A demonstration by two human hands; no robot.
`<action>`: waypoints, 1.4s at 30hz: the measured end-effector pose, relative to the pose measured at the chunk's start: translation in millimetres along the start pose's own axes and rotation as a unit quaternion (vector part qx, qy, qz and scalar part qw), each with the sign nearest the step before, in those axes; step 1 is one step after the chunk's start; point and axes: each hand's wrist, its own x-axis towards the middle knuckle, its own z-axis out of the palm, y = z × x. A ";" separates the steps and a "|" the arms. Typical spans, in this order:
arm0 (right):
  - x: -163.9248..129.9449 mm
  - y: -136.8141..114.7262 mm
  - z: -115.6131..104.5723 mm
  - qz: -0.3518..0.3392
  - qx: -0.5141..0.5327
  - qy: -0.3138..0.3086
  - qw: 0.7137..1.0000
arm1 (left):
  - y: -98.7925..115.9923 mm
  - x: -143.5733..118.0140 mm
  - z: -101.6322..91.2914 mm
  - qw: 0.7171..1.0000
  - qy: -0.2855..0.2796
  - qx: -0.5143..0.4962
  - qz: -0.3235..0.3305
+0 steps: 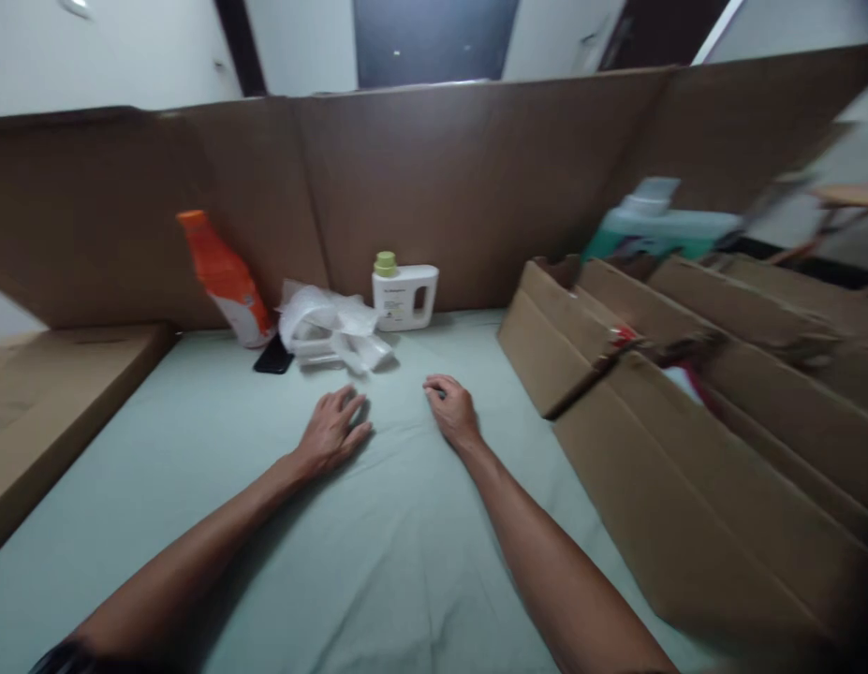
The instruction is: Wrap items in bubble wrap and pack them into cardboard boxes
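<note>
My left hand (333,429) rests on the pale green cloth (405,524) with its fingers apart and nothing in them. Just beyond its fingertips lies a crumpled heap of clear bubble wrap (328,328). My right hand (453,410) sits on the cloth a short way to the right, fingers curled inward. A small dark spot shows inside that curl; whether it is an object or shadow I cannot make out. Behind the hands a white jug-shaped bottle (405,298) with a yellow-green cap stands upright beside the wrap.
A tilted orange-and-white bottle (229,281) and a black phone (273,356) are left of the wrap. Open cardboard boxes (672,468) line the right side, with a large teal jug (665,232) behind. A flat carton (61,393) lies left. A cardboard wall (462,178) closes the back.
</note>
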 end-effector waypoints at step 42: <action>-118.6 -232.9 -170.9 -0.338 -0.294 -0.189 0.874 | 18.2 -145.1 -48.2 0.964 0.111 -0.230 -0.073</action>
